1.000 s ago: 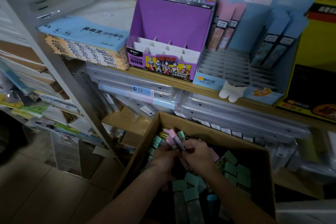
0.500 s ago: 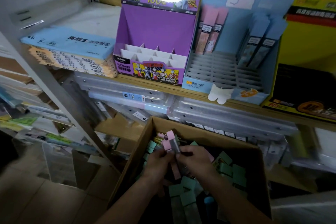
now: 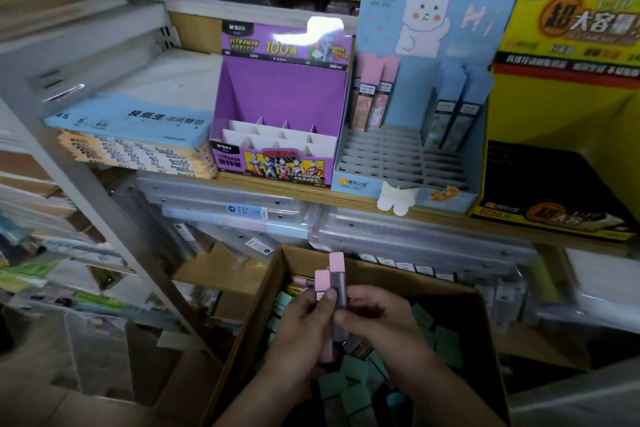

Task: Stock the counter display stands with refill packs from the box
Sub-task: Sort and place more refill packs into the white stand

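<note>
A person is leaning over an open cardboard box (image 3: 415, 282) in the lower centre of the frame, holding a small bundle of pink refill packs (image 3: 334, 274) upright just above its back rim. The left hand (image 3: 304, 326) is gripping the bundle low down, fingers curled around it and thumb pressing its front. The right hand (image 3: 377, 319) is pinching it from the other side, fingers closed on the packs. The box is holding many more packs, mostly green packs (image 3: 446, 343). On the shelf in the upper half, the purple display stand (image 3: 280, 94) is showing only white dividers, with no packs visible. The blue bunny display stand (image 3: 408, 156) to its right is carrying two pink packs (image 3: 372, 94) and two blue packs (image 3: 453, 107) at the back, its other slots unfilled. Stocking looks barely begun. The way up from box to stands is looking open, though the wooden shelf edge (image 3: 277, 191) is jutting between them, and the stands are sitting tight together beside a yellow stand (image 3: 571, 97) at the right.
</note>
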The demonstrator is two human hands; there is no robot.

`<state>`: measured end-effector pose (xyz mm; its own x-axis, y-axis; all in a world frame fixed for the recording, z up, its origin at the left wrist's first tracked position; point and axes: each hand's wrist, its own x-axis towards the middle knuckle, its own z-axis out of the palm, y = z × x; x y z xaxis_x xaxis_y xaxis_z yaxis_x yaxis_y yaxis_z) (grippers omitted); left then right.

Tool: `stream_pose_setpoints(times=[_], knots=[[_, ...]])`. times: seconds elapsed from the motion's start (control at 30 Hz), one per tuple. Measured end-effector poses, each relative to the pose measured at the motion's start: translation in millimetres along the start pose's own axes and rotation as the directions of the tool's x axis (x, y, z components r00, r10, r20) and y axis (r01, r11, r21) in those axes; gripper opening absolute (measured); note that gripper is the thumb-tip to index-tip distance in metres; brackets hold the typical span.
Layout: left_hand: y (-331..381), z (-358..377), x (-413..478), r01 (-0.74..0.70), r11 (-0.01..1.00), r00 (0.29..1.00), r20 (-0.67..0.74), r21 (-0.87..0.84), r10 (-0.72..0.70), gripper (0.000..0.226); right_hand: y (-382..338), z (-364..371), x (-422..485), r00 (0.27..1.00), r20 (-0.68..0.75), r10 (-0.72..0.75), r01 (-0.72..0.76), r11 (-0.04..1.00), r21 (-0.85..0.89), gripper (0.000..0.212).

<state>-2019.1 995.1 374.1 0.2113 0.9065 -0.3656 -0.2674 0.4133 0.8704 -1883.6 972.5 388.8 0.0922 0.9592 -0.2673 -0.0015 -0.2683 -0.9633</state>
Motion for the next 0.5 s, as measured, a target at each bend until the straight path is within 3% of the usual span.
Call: stream_pose_setpoints(times=[0.27,0.5], knots=[[43,18,-27,-0.219,0.971,0.975,0.067,0.091,0.214,0.018,-49,-7,-29,0.985,-0.064,-0.160,0.147,0.973,-0.176,0.012],[89,37,-41,-0.404,0.908,0.907,0.172,0.108,0.383,0.019,-112,-16,-53,0.936,-0.104,-0.337,0.268,0.870,-0.415,0.022]])
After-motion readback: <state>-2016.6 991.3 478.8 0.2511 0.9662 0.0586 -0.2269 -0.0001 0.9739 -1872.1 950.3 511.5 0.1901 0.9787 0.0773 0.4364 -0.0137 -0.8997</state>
